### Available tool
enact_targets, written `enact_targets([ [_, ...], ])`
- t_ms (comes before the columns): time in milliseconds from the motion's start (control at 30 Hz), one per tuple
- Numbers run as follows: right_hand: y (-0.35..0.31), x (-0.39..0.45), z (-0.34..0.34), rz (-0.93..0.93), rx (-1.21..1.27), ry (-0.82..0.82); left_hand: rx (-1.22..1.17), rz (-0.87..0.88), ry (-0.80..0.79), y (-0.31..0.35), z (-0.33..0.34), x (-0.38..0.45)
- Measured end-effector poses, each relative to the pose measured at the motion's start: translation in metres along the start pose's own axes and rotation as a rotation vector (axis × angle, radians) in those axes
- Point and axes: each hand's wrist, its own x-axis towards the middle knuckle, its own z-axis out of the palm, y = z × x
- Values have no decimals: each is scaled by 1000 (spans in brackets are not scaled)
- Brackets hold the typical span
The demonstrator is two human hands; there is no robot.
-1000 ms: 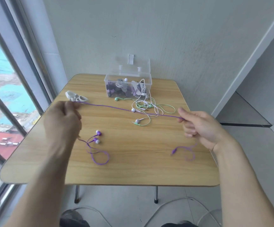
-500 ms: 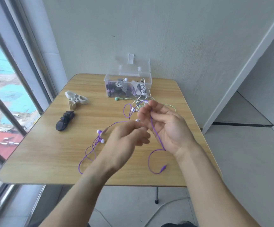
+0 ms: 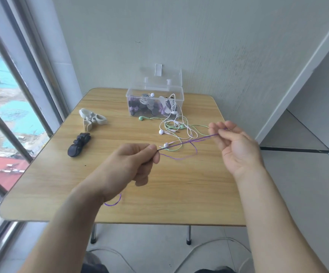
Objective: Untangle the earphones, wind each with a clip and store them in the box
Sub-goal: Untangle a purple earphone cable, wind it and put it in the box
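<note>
Keep purple cord [image 3: 187, 143] taut and doubled between pinching left hand [image 3: 134, 164] and pinching right hand [image 3: 232, 142], folding evenly before clipping

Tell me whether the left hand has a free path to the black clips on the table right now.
Probably not yet: the left hand pinches the purple cable stretched to the right hand. Nothing lies between it and the black clips.

Purple earphone cord [image 3: 187, 143] stretched taut above table; white-green tangle [image 3: 176, 127] beside open clear box [image 3: 155, 99], seemingly part-filled.
</note>
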Motion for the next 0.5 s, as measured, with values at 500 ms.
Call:
enact_targets([
  [500,32,-37,19,-377,-1102,-507,293,-109,-62,-17,-3,3],
])
